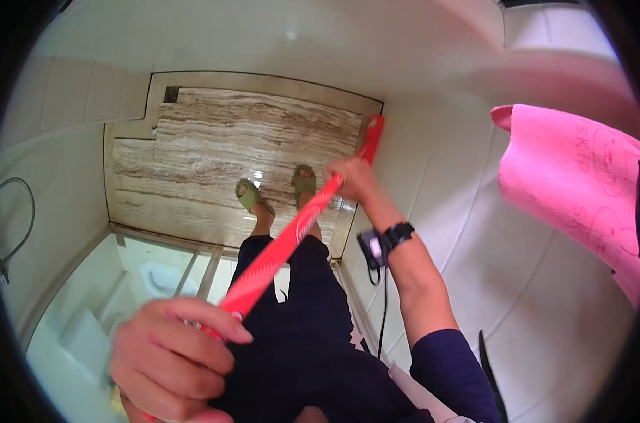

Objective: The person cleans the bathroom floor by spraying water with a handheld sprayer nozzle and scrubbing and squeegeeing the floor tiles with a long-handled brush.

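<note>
A long, flat red strip (274,266) with white print runs slantwise between my two hands, in front of my dark trousers. My left hand (175,356), large at the lower left, has its fingers curled around the near end. Farther out, my right hand (353,178) is closed around the same strip. Beyond that hand, the red far end (374,128) shows a small hole close to the wall. A black band with a small device (376,247) is on my right wrist, and a cable hangs from it.
Under my green slippers (305,180) lies a glossy brown-streaked floor (221,141) with a drain (172,94) in the corner. Pink towel (567,176) hangs along the right tiled wall. A shower hose (31,211) is at left, and a toilet (161,278) shows behind the threshold.
</note>
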### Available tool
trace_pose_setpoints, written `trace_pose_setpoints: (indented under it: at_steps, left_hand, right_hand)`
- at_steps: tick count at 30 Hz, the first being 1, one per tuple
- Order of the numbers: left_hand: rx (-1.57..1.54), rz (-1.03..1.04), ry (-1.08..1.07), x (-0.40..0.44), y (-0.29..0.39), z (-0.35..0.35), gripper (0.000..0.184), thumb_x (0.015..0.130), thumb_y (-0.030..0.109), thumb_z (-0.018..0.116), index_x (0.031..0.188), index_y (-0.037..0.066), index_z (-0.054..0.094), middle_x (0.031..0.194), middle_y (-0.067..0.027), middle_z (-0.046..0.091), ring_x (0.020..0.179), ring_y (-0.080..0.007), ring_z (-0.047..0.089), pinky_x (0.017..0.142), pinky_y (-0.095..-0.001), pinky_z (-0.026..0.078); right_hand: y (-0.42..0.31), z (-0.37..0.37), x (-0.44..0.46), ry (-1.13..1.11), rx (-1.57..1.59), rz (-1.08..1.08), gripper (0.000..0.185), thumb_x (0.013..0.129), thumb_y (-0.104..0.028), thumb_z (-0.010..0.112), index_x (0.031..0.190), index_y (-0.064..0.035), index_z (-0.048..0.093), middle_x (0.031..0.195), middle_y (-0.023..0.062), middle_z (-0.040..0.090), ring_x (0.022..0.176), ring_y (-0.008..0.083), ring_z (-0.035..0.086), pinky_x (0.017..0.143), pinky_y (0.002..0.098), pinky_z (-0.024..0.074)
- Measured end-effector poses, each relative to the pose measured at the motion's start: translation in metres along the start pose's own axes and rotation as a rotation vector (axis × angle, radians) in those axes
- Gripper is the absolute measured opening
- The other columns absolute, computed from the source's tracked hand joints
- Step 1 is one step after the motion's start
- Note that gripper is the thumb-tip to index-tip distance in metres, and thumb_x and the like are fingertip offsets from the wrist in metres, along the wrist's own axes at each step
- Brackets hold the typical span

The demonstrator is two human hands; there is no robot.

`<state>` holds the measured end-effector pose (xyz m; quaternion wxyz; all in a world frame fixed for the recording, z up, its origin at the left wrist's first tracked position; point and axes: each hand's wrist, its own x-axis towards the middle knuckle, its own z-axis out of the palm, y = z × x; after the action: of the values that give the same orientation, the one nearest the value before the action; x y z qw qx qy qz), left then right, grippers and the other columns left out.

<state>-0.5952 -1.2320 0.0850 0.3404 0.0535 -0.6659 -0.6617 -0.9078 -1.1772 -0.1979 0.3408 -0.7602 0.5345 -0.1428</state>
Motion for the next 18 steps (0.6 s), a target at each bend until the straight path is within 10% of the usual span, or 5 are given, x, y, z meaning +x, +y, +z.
trace_pose_setpoints:
  at_steps: [7, 14, 18]
  left_hand:
    - [0.115, -0.154, -0.398, 0.039, 0.040, -0.014, 0.015, 0.082, 0.019, 0.069, 0.071, 0.015, 0.060, 0.078, 0.0037, 0.065, 0.078, -0.0106, 0.067, 0.083, -0.0359, 0.053]
    - [-0.008, -0.136, -0.125, 0.031, 0.025, -0.012, 0.019, 0.078, 0.017, 0.072, 0.063, 0.011, 0.061, 0.068, -0.0007, 0.065, 0.072, -0.0144, 0.068, 0.082, -0.0332, 0.054]
    - [0.256, -0.038, -0.167, 0.068, 0.020, 0.009, 0.018, 0.078, 0.018, 0.070, 0.065, 0.010, 0.060, 0.068, -0.0019, 0.064, 0.072, -0.0185, 0.068, 0.080, -0.0346, 0.054]
  right_hand:
    - [-0.039, 0.036, -0.073, 0.011, 0.235, 0.017, 0.012, 0.066, -0.020, 0.064, 0.062, -0.0134, 0.055, 0.062, 0.0079, 0.057, 0.062, 0.0312, 0.059, 0.052, 0.0421, 0.0446]
    - [-0.046, 0.038, -0.081, -0.321, 0.262, 0.040, 0.008, 0.068, -0.020, 0.062, 0.066, -0.0141, 0.056, 0.062, 0.0097, 0.059, 0.060, 0.0352, 0.059, 0.054, 0.0462, 0.0460]
    - [0.019, -0.059, 0.014, 0.028, 0.098, -0.032, 0.012, 0.065, -0.017, 0.064, 0.061, -0.0112, 0.054, 0.059, 0.0107, 0.057, 0.057, 0.0335, 0.057, 0.052, 0.0429, 0.0462]
